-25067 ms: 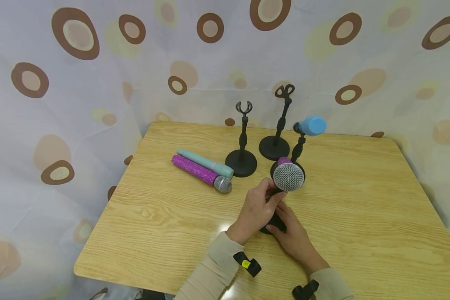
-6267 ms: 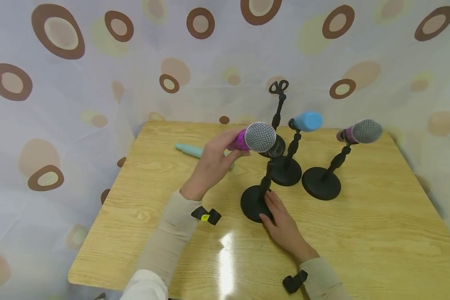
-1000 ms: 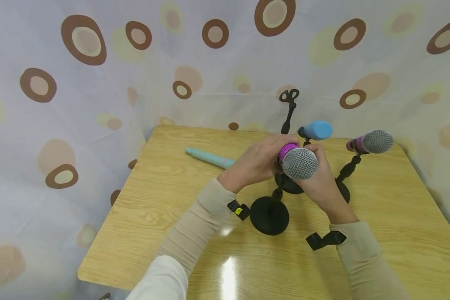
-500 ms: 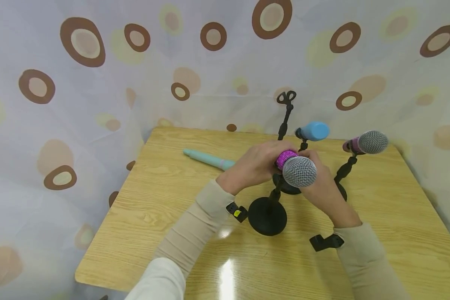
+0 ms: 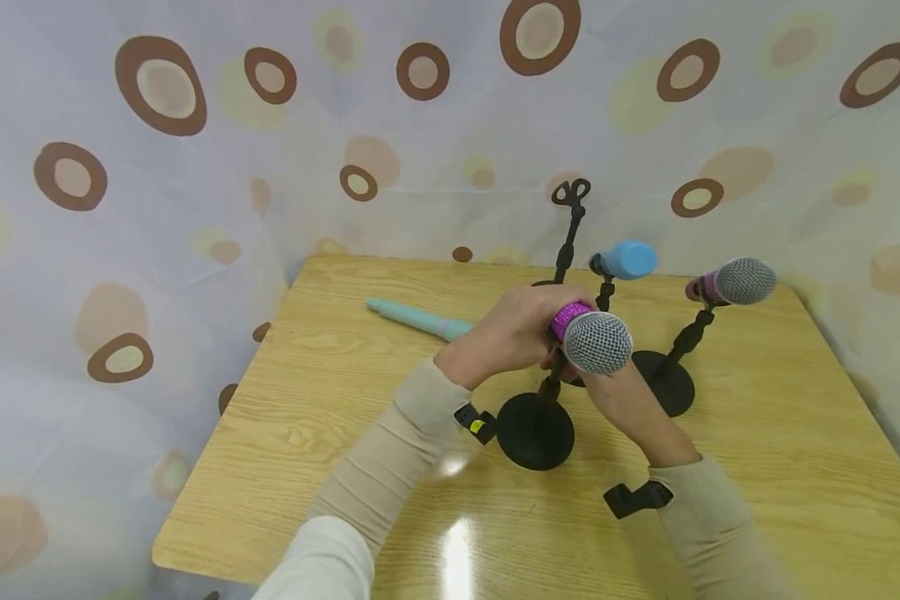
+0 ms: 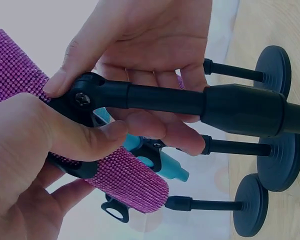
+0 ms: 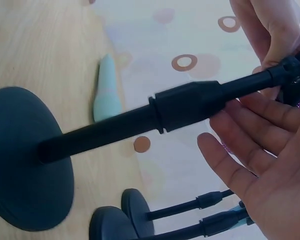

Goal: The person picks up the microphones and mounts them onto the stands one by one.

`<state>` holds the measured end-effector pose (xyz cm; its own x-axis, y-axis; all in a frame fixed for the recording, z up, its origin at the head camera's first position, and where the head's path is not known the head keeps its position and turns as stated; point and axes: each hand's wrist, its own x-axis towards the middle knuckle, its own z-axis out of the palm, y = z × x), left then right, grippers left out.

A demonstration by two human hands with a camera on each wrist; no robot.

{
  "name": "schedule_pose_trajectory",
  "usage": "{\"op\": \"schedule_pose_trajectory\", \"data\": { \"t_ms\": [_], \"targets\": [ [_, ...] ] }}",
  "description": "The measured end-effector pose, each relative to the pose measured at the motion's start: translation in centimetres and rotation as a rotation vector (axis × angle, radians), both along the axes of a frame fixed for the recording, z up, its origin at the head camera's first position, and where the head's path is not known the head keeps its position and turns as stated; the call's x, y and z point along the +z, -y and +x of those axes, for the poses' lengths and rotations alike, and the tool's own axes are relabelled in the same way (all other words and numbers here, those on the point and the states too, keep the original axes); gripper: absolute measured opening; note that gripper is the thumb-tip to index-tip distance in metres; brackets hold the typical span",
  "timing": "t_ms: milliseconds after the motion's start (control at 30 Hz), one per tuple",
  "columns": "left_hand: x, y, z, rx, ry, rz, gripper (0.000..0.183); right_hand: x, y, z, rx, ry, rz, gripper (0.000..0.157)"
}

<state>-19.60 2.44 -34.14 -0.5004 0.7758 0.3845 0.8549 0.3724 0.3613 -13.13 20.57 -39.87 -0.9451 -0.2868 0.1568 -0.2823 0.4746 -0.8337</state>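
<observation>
mic (image 5: 598, 343) with purple sparkles sits in the clip (image 6: 74, 111) at the top of the near stand (image 5: 536, 435), and the left hand (image 5: 506, 333) has its fingers curled round mic and clip. the right hand (image 7: 275, 162) is loose, its fingers apart behind the pole (image 7: 190, 105) and its thumb on the clip. a green mic (image 5: 412, 318) lies on the table (image 5: 270, 467), while a blue mic (image 5: 630, 260) sits up on another stand.

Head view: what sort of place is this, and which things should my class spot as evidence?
Probably an indoor corner set up for demonstrations or recording: a wooden table, spotted sheeting hanging behind it, and several black microphone stands on the tabletop.
</observation>
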Motion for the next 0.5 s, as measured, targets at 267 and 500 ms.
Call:
{"op": "schedule_pose_trajectory", "data": {
  "t_ms": [267,500],
  "targets": [
    [-0.7,-0.3,0.2,0.055,0.034,0.036,0.046,-2.8,0.3,0.4,0.089,-0.019,-0.114,0.024],
    [-2.0,-0.3,0.5,0.042,0.054,0.173,0.045,-8.4,0.7,1.2,0.096,0.045,-0.036,0.017]
  ]
}}
